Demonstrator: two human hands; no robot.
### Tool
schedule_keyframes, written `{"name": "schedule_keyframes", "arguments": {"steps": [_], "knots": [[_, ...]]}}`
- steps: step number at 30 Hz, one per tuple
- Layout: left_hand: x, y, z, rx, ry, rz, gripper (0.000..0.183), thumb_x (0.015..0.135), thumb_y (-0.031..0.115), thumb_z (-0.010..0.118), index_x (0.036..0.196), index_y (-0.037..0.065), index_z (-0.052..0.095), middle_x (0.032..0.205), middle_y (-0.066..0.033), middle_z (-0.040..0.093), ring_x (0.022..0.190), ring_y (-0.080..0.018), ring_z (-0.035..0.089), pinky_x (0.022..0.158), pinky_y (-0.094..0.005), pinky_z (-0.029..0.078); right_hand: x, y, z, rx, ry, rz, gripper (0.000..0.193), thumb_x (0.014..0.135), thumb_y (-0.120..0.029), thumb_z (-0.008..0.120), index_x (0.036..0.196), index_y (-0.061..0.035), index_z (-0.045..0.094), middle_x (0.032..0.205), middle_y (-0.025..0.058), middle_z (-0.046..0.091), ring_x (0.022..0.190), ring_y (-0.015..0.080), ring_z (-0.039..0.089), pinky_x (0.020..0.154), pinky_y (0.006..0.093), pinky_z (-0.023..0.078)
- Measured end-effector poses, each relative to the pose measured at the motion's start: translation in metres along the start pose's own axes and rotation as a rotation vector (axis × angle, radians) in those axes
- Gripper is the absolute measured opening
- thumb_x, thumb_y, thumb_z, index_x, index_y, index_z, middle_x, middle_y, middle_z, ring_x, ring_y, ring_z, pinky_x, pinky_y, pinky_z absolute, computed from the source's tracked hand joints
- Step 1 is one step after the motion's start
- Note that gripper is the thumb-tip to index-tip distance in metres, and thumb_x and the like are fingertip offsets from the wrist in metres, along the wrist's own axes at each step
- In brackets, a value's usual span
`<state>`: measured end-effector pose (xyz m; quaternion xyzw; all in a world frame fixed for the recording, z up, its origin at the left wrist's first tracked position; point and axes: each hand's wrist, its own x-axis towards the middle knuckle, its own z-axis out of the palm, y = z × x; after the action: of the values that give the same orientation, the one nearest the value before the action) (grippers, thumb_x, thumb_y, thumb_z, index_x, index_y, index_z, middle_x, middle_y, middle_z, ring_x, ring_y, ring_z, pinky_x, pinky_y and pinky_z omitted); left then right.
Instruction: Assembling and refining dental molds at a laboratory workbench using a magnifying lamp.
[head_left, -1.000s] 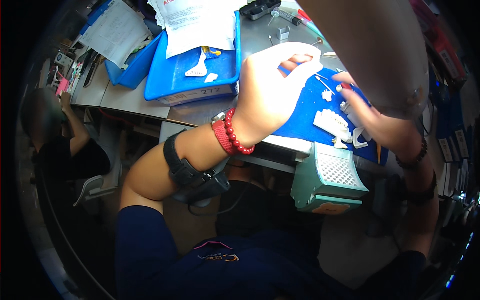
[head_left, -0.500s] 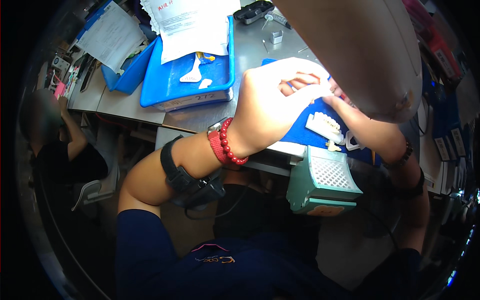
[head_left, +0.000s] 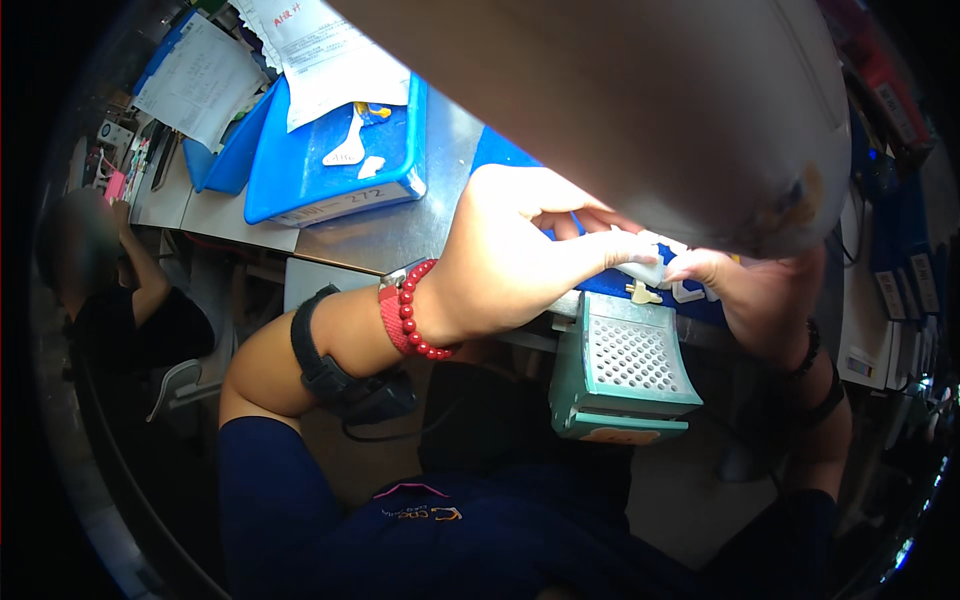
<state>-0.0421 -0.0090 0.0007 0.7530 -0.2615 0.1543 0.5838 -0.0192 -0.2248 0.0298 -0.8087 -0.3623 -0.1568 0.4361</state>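
My left hand [head_left: 530,250] reaches in over the blue mat [head_left: 500,150], its thumb and fingers closed on a white dental model [head_left: 645,271]. My right hand [head_left: 745,295] meets it from the other side, thumb tip bent at the model's right end. Whatever my right fingers pinch is too small or hidden to make out. Close below the model lie a small cream-yellow piece [head_left: 643,293] and a white frame-like piece [head_left: 690,291]. The big pale lamp-like housing above hides part of my right hand and its fingers.
A green box with a perforated top [head_left: 632,355] stands at the bench's front edge. To the left, a blue tray [head_left: 262,200] holds papers [head_left: 340,75] and white pieces. Overhead, the pale housing [head_left: 620,120] spans the work spot. A seated person [head_left: 120,290] works at far left.
My hands, joined above the model before, have come down onto it, and my right hand has lowered. The view has shifted, and the pale housing covers more of the bench.
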Motion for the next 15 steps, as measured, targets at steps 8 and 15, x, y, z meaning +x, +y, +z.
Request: {"name": "schedule_keyframes", "arguments": {"steps": [8,15], "knots": [[-0.004,-0.011,0.003,-0.063,-0.047,-0.041,0.016,0.073,0.010,0.080,0.085,0.001,0.074,0.073,-0.0040,0.069,0.054,-0.0050,0.055,0.047,-0.0181,0.039,-0.015,0.011,0.007,0.130,0.024,0.062,0.030,0.060,-0.014,0.089,0.077,-0.0039,0.067,0.079,0.0064,0.071,0.068,0.0140,0.067,0.059,0.0237,0.050],[-0.007,-0.004,0.009,-0.129,-0.016,-0.147,0.015,0.075,0.011,0.080,0.085,0.001,0.074,0.071,-0.0055,0.069,0.056,-0.0082,0.060,0.048,-0.0196,0.042,-0.016,0.013,0.011,0.127,0.059,-0.042,0.031,0.061,-0.012,0.089,0.080,-0.0033,0.066,0.076,0.0070,0.071,0.067,0.0129,0.067,0.059,0.0229,0.050]]}}
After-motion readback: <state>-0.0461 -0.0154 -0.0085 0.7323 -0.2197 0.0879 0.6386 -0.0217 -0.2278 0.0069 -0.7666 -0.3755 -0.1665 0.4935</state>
